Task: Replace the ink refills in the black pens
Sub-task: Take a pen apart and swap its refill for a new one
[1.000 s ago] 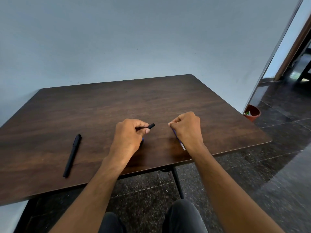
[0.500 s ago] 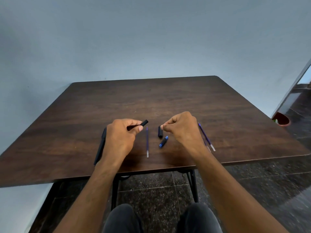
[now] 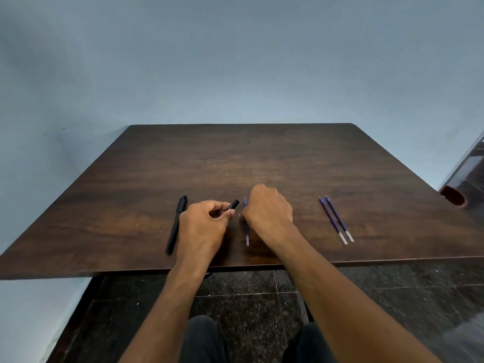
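My left hand (image 3: 205,225) is closed around a black pen barrel (image 3: 234,205), and the barrel's open end pokes out toward the right. My right hand (image 3: 271,213) rests knuckles-up on the table (image 3: 262,158) just right of it. Its fingers are curled down, and what they touch is hidden. A blue refill (image 3: 247,233) lies flat between the hands, partly under the right hand's edge. Two more blue refills (image 3: 336,221) lie side by side further right. A whole black pen (image 3: 176,226) lies left of my left hand.
The dark wooden table stands against a pale blue wall. A reddish pot (image 3: 454,197) sits on the dark tiled floor past the table's right edge. My knees (image 3: 204,339) show below the front edge.
My right hand has dropped over the small black cap and blue-tipped piece, which are now hidden. The view has swung left, so both right-hand refills show fully. The left hand still holds the barrel.
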`<state>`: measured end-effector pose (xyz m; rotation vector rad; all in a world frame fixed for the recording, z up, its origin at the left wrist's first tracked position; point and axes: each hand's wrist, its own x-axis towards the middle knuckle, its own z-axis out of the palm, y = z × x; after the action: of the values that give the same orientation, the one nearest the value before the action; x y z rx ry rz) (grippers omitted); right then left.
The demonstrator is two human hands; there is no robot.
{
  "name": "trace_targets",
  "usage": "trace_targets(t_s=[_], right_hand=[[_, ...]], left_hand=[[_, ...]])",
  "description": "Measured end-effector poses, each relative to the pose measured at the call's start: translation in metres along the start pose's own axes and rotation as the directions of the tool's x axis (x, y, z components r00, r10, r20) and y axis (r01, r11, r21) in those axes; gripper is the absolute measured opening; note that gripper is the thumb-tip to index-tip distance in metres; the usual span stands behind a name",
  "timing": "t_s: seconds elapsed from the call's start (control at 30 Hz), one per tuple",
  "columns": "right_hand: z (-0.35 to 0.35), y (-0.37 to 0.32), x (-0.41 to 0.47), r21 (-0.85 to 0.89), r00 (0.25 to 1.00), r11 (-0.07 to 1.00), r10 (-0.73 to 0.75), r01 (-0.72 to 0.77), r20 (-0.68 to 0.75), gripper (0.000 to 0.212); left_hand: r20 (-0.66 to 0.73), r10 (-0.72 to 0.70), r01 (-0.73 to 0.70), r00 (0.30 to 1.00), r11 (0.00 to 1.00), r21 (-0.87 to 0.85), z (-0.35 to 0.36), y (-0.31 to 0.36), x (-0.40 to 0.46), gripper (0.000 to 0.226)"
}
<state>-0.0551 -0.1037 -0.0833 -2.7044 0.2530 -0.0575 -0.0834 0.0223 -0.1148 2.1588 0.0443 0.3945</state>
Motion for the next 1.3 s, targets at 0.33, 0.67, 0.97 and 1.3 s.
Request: trace_targets(t_s=[0.33, 0.67, 0.97, 1.3], right_hand=[[-0.001, -0.006, 0.014, 0.019, 0.982, 0.989, 0.143, -0.147, 0.12, 0.038], [-0.001, -0.002, 0.019, 0.121, 0.984, 0.981, 0.138, -0.151, 0.111, 0.038], [-0.021, 0.034, 0.017, 0.835, 0.972, 0.499, 0.117, -0.233, 0.201, 0.023], [-0.032, 0.046, 0.005, 0.963, 0.991, 0.264, 0.129, -0.063, 0.03, 0.02]], left_hand=[[0.005, -0.007, 0.007, 1.0, 0.997, -0.074, 0.0, -0.003, -0.003, 0.018], [0.029, -0.003, 0.005, 1.0, 0.999, -0.05, -0.003, -0.003, -0.003, 0.02], [0.038, 0.006, -0.004, 0.999, 0.999, -0.053, -0.004, -0.001, 0.002, 0.018], [0.047, 0.03, -0.03, 0.998, 0.999, -0.016, 0.001, 0.002, 0.001, 0.019]])
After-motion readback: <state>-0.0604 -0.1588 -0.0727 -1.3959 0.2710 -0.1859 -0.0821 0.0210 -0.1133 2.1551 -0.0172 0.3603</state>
